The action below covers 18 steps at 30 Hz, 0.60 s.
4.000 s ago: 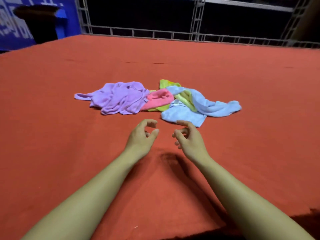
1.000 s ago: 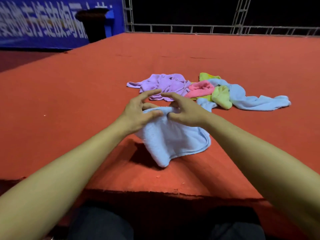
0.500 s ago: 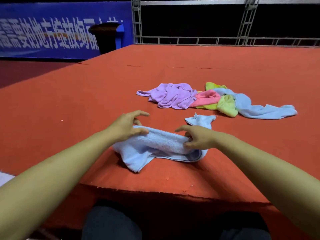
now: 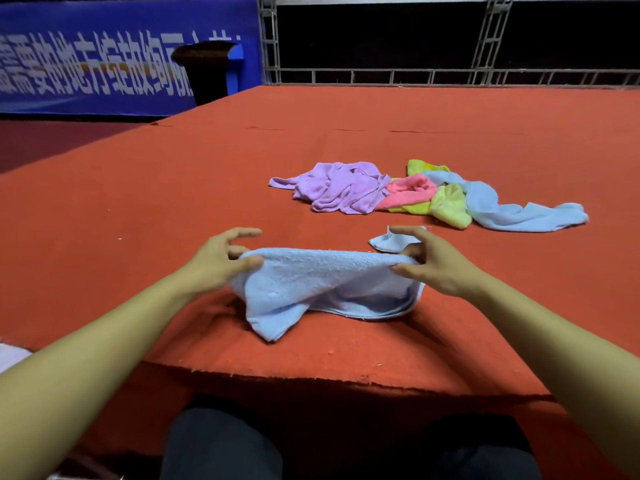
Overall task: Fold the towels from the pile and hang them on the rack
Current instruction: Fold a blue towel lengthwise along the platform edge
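A light blue towel (image 4: 311, 282) hangs stretched between my two hands just above the red table near its front edge. My left hand (image 4: 218, 261) pinches its left end with thumb and fingers. My right hand (image 4: 429, 261) pinches the right end, and one loose corner lies flat beyond it. The lower part of the towel sags onto the table. Farther back lies the pile: a purple towel (image 4: 339, 187), a pink towel (image 4: 408, 190), a yellow-green towel (image 4: 450, 206) and another light blue towel (image 4: 512, 213). No rack is in view.
The red table (image 4: 173, 188) runs far back to a metal truss rail (image 4: 450, 76). A blue banner (image 4: 86, 53) and a dark stand (image 4: 207, 71) are at the back left. My dark-clad legs (image 4: 221, 445) are below the table's front edge.
Since four seconds ago I have taken a light blue towel out of the pile and drawn it toward the front edge. In the last second my hands moved apart, stretching it sideways.
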Available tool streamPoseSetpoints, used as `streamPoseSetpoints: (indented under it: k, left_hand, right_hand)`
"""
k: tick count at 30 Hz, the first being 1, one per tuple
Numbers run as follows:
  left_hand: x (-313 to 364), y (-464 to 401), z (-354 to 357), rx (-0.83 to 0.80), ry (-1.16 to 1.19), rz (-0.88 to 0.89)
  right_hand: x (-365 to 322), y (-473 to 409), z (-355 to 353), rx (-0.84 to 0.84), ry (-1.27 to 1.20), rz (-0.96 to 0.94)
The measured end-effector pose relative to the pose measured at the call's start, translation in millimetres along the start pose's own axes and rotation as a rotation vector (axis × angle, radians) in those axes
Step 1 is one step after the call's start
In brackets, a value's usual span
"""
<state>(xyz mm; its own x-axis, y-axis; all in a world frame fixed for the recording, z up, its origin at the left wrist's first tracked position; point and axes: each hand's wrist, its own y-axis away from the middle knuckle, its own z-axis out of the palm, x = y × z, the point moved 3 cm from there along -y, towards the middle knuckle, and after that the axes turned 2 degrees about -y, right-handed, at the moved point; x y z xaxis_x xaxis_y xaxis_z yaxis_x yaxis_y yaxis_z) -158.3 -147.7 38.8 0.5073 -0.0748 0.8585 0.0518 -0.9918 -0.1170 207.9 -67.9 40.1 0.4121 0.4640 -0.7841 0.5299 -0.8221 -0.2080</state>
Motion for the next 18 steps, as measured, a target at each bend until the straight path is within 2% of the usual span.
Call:
streamPoseSetpoints:
  k: [3,5,9,11,15,18]
  left_hand:
    - [6.5,1.5,-8.1,0.038,0.186,0.006]
    - [12.4,3.2,-15.2,0.068,0.232,0.019]
    - [14.9,8.5,-21.8,0.094,0.251,-0.015]
    - [15.2,13.4,-21.3,0.096,0.23,-0.035]
    - [22.8,19.4,-31.3,0.158,0.307,-0.009]
    - [53.6,27.8,-46.0,0.18,0.371,0.063]
  right_hand:
    - [-16.9,11.3,-2.4,-0.029,-0.029,-0.037]
    - [-22.7,16.1,-8.0,-0.047,-0.006,-0.032]
    - [-12.8,23.6,-7.9,-0.204,0.277,0.048]
    - [-9.5,30.6,-6.0,-0.225,0.296,0.077]
    - [-45.9,42.3,-29.9,0.094,0.195,-0.119]
    - [-89.6,54.5,-55.8,0.278,0.097,-0.232]
